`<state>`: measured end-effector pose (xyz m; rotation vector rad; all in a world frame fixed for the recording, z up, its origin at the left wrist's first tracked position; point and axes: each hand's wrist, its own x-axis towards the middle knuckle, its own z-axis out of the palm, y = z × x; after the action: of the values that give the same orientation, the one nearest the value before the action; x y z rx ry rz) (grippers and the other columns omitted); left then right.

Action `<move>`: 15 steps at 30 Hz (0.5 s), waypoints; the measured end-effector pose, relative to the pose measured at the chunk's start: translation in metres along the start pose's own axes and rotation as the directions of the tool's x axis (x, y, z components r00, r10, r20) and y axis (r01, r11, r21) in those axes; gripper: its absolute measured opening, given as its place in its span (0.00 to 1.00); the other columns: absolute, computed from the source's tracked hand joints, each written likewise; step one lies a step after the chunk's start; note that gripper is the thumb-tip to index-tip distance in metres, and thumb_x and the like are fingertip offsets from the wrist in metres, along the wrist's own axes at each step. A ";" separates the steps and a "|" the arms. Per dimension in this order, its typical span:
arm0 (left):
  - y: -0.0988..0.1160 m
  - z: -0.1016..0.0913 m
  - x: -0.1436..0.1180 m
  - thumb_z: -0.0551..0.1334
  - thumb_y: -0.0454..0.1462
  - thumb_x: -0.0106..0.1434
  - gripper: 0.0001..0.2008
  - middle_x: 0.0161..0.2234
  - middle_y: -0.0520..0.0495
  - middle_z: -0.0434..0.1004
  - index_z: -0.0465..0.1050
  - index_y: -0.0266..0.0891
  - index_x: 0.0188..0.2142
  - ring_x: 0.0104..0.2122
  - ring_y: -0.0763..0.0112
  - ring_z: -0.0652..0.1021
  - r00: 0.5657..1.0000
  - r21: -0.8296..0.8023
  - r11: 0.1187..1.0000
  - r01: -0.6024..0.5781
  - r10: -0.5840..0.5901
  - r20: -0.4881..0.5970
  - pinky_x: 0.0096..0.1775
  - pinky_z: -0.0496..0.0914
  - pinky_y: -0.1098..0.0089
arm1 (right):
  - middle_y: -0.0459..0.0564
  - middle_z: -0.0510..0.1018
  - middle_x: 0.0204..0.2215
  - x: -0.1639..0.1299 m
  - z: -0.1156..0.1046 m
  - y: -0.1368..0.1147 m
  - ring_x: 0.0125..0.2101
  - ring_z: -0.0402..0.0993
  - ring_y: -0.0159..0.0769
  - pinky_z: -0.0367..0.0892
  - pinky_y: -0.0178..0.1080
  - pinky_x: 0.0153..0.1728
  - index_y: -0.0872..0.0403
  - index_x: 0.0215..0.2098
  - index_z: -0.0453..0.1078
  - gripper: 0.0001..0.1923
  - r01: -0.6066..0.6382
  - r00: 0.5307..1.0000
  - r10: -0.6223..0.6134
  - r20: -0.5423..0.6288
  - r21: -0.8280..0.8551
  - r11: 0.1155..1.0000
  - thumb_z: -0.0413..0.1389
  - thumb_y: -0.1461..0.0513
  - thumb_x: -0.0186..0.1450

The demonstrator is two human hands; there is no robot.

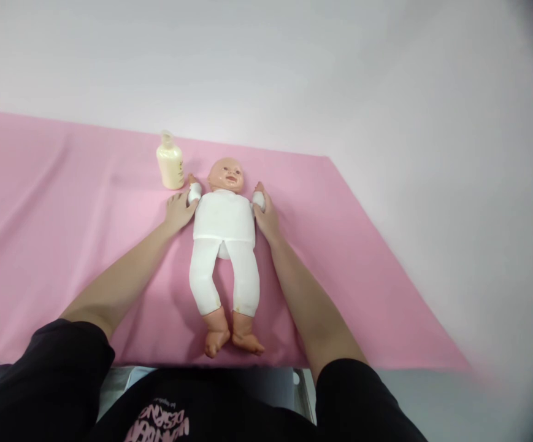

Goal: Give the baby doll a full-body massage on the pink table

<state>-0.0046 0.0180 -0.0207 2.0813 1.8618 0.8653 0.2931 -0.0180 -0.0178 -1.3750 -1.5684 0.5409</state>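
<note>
A baby doll (224,215) with a soft white cloth body and bare plastic head, hands and feet lies on its back, feet pointing toward me. My left hand (180,212) is at the doll's arm on the left, with that arm between thumb and fingers. On the other side, my right hand (268,218) is closed round the doll's other arm, thumb on the inner side. Just beyond my left hand stands a clear bottle (171,166) with pale yellow contents and dark markings, upright near the doll's head.
A pink cloth (340,264) with some folds covers the table under the doll. Its far edge meets a white wall or surface (266,73), and its right edge slants toward me. The near table edge runs just past the doll's feet, close to my body.
</note>
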 end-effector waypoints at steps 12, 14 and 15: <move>-0.012 0.008 0.005 0.58 0.50 0.68 0.28 0.56 0.33 0.78 0.71 0.39 0.62 0.59 0.38 0.73 0.998 -0.097 0.994 -0.044 0.040 -0.044 0.62 0.62 0.39 | 0.57 0.72 0.62 0.002 0.003 0.018 0.64 0.68 0.51 0.67 0.58 0.64 0.49 0.69 0.59 0.33 0.110 0.993 -0.109 -0.051 0.000 0.994 0.52 0.45 0.71; -0.016 0.009 0.006 0.59 0.51 0.68 0.29 0.57 0.35 0.78 0.69 0.40 0.64 0.59 0.39 0.74 0.995 -0.175 0.980 -0.090 0.081 -0.057 0.63 0.62 0.38 | 0.58 0.71 0.62 0.003 0.004 0.021 0.63 0.69 0.49 0.69 0.56 0.62 0.50 0.68 0.58 0.33 0.111 0.991 -0.111 -0.073 0.002 0.994 0.52 0.45 0.71; -0.017 0.010 0.006 0.60 0.51 0.68 0.30 0.58 0.35 0.77 0.67 0.40 0.65 0.59 0.40 0.74 0.993 -0.221 0.969 -0.110 0.099 -0.063 0.63 0.62 0.39 | 0.58 0.71 0.62 0.003 0.005 0.023 0.63 0.69 0.48 0.70 0.55 0.62 0.50 0.68 0.56 0.33 0.126 0.989 -0.126 -0.077 -0.002 0.992 0.51 0.46 0.71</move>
<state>-0.0132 0.0288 -0.0359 2.0483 1.6042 1.1086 0.3010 -0.0077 -0.0375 -1.2700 -1.5787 0.4084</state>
